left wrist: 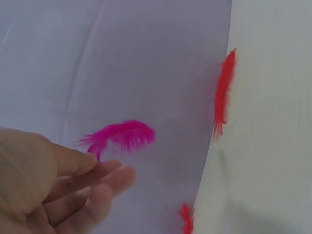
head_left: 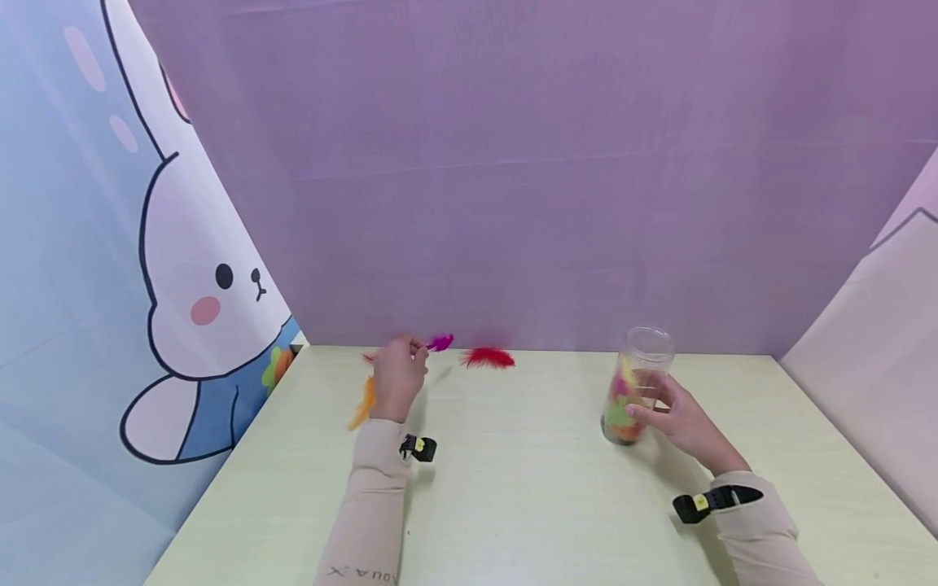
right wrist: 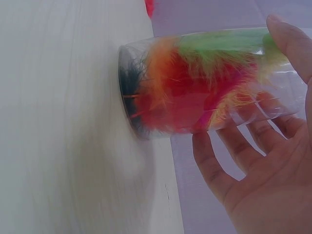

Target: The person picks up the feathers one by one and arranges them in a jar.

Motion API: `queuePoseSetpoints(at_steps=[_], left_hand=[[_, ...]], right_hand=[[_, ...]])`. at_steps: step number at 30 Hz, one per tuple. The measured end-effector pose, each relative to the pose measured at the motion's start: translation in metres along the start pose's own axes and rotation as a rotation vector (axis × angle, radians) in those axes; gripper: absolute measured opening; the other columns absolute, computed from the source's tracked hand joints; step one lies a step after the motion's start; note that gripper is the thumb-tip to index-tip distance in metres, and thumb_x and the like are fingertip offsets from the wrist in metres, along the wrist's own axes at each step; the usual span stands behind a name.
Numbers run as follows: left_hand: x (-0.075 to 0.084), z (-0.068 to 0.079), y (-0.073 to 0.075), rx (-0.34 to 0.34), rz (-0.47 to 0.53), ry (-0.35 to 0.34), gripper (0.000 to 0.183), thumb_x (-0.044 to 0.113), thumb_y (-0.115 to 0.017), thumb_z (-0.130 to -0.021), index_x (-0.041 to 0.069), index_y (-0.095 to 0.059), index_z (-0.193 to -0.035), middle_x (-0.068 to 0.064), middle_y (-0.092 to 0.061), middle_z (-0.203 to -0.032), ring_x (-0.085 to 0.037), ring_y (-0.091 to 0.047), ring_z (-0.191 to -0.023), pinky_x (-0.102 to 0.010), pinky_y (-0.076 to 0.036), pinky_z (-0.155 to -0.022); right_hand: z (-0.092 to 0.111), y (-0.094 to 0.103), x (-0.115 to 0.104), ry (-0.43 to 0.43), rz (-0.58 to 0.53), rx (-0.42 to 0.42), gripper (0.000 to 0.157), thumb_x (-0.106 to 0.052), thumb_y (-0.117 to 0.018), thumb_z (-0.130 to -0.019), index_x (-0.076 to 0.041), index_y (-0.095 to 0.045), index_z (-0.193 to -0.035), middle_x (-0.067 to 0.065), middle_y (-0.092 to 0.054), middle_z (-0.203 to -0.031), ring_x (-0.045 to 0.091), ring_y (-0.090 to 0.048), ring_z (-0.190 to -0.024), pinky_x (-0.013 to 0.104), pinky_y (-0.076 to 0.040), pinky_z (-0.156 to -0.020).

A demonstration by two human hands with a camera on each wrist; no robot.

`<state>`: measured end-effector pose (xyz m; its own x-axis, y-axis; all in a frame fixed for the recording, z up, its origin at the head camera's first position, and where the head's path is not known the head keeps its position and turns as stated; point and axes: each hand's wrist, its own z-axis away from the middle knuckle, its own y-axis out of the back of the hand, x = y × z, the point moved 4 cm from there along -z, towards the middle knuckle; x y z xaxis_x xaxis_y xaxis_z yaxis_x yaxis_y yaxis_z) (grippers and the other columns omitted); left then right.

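Note:
My left hand [head_left: 398, 376] pinches a magenta feather [left wrist: 122, 135] between thumb and fingertips, above the back edge of the table. To its right a red feather [head_left: 488, 357] lies along that edge. An orange feather [head_left: 362, 407] lies partly behind the left wrist, and a bit of another red feather [left wrist: 186, 219] shows below the hand in the left wrist view. On the right, my right hand [head_left: 685, 419] grips a clear jar [head_left: 650, 343], thumb on one side and fingers round the other. Red, orange, green, yellow, magenta and dark feathers [right wrist: 195, 92] fill much of the jar.
The pale wooden table [head_left: 513, 488] ends at a purple cloth backdrop [head_left: 550, 179]. At the left hangs a blue cloth with a cartoon rabbit [head_left: 212, 301]. A pale printed cloth [head_left: 879, 350] hangs at the right. Each wrist wears a black strap camera [head_left: 419, 448].

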<state>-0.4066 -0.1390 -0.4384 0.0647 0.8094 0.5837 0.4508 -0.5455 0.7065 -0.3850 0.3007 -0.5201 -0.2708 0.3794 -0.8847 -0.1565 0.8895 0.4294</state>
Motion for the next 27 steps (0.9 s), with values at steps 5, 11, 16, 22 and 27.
queuePoseSetpoints(at_steps=[5, 11, 16, 22, 27], left_hand=[[0.008, 0.001, -0.001, 0.044, 0.030, -0.061, 0.013, 0.015, -0.066, -0.098, 0.005, -0.075, -0.098, -0.011, -0.079, -0.092, -0.026, -0.076, -0.079, -0.041, -0.058, -0.070], [0.016, 0.002, -0.005, 0.103, 0.055, -0.121, 0.018, 0.021, -0.067, -0.098, 0.006, -0.075, -0.091, -0.010, -0.079, -0.087, -0.029, -0.075, -0.083, -0.046, -0.058, -0.075], [0.022, 0.004, -0.006, 0.171, 0.079, -0.135, 0.020, 0.023, -0.069, -0.098, 0.007, -0.075, -0.088, -0.009, -0.078, -0.083, -0.026, -0.076, -0.080, -0.046, -0.058, -0.077], [0.027, 0.005, -0.005, 0.172, 0.115, -0.129, 0.010, 0.017, -0.072, -0.094, 0.007, -0.075, -0.092, -0.009, -0.079, -0.085, -0.025, -0.076, -0.081, -0.045, -0.059, -0.079], [0.025, 0.005, -0.005, 0.126, 0.134, -0.121, 0.005, 0.012, -0.073, -0.093, 0.007, -0.075, -0.093, -0.010, -0.078, -0.089, -0.026, -0.077, -0.084, -0.044, -0.060, -0.078]], right_hand=[[-0.001, 0.000, 0.000, -0.005, 0.011, 0.002, 0.060, -0.025, -0.071, -0.098, -0.006, -0.042, -0.146, 0.019, -0.055, -0.140, -0.005, -0.054, -0.110, 0.024, -0.052, -0.088], [-0.001, 0.000, 0.001, -0.010, 0.009, 0.002, 0.060, -0.025, -0.071, -0.098, -0.006, -0.042, -0.147, 0.019, -0.055, -0.140, -0.006, -0.054, -0.109, 0.024, -0.051, -0.088], [0.000, 0.000, 0.001, -0.011, 0.009, -0.001, 0.060, -0.025, -0.071, -0.098, -0.006, -0.042, -0.147, 0.019, -0.055, -0.141, -0.006, -0.054, -0.110, 0.024, -0.051, -0.089], [-0.001, 0.001, 0.000, -0.015, 0.021, 0.000, 0.061, -0.026, -0.071, -0.098, -0.007, -0.041, -0.148, 0.019, -0.055, -0.141, -0.003, -0.055, -0.111, 0.025, -0.050, -0.089], [-0.001, 0.000, 0.001, -0.012, 0.020, 0.002, 0.061, -0.026, -0.071, -0.097, -0.007, -0.042, -0.147, 0.019, -0.056, -0.140, -0.001, -0.055, -0.111, 0.025, -0.050, -0.089]])
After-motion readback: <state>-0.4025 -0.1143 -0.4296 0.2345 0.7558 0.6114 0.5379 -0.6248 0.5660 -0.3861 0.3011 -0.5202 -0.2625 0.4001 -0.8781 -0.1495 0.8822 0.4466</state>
